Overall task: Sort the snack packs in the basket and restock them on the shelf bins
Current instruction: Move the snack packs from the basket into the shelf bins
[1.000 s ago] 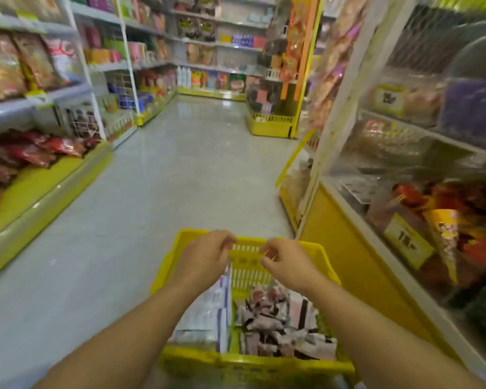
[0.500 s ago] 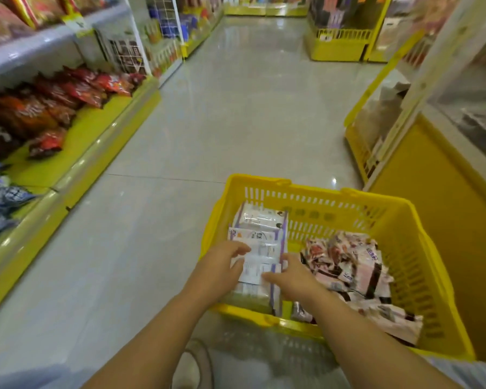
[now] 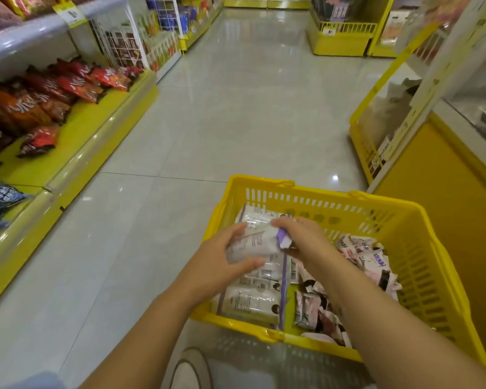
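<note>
Grip: left hand (image 3: pixel 222 259) cups white-purple pack (image 3: pixel 254 244), right hand (image 3: pixel 300 237) pinches its purple end; pack lower centre, just above matching stack (image 3: pixel 253 300) in yellow basket (image 3: pixel 320 193). Suggest: lift straight, clear rim, leave pink packs (image 3: pixel 368 259) undisturbed, avoid crushing.

Bare forearms (image 3: pixel 141 332), pale round-toed shoe (image 3: pixel 190 370)
</note>
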`<act>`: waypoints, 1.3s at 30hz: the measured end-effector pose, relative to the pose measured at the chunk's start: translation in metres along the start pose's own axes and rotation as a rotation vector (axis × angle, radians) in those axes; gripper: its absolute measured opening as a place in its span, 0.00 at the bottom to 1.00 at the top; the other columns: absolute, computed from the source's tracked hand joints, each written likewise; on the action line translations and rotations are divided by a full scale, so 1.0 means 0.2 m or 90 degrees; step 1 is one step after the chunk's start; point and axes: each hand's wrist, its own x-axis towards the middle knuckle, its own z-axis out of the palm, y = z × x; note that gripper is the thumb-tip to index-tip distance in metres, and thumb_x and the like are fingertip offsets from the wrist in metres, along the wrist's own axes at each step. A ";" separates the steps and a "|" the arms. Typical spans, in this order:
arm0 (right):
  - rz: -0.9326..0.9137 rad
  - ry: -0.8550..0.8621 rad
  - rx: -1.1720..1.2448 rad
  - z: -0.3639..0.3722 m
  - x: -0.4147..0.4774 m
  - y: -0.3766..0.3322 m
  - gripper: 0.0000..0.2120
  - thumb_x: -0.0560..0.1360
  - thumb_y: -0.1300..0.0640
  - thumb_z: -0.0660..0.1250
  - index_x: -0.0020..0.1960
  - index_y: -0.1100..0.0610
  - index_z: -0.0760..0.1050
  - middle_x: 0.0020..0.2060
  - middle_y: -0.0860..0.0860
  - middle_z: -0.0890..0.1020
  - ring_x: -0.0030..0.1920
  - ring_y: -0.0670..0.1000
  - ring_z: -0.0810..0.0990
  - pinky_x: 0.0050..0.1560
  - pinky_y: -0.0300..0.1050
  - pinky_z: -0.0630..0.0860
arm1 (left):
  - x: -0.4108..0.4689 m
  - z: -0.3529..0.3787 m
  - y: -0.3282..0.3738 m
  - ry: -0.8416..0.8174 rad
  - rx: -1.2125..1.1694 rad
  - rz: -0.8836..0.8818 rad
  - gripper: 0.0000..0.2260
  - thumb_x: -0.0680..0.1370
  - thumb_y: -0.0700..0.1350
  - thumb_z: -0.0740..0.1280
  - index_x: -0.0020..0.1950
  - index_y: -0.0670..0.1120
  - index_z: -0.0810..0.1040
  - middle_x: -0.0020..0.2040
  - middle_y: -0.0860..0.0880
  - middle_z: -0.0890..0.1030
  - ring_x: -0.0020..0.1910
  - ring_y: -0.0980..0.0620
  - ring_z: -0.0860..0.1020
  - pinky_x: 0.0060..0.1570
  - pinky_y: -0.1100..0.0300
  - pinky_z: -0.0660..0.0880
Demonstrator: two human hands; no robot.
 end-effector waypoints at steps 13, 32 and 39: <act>-0.014 -0.226 -0.589 -0.04 0.01 0.40 0.23 0.72 0.47 0.71 0.64 0.52 0.71 0.58 0.51 0.77 0.55 0.50 0.77 0.57 0.46 0.76 | 0.05 -0.02 -0.06 0.265 -0.146 -0.015 0.11 0.79 0.43 0.66 0.60 0.51 0.75 0.51 0.58 0.81 0.48 0.67 0.78 0.39 0.75 0.73; -0.302 0.071 -0.187 0.02 -0.16 -0.02 0.12 0.72 0.53 0.72 0.47 0.50 0.68 0.44 0.48 0.78 0.39 0.44 0.81 0.37 0.43 0.81 | 0.10 0.04 0.07 0.348 -0.364 -0.102 0.12 0.82 0.46 0.61 0.65 0.52 0.68 0.53 0.55 0.80 0.48 0.57 0.82 0.35 0.68 0.77; -0.383 -0.128 -0.210 0.15 -0.25 0.05 0.05 0.75 0.51 0.66 0.45 0.49 0.70 0.48 0.48 0.72 0.50 0.51 0.73 0.52 0.50 0.76 | 0.05 0.05 0.09 0.225 -0.511 -0.079 0.26 0.75 0.68 0.59 0.68 0.57 0.66 0.56 0.51 0.82 0.52 0.52 0.82 0.47 0.51 0.81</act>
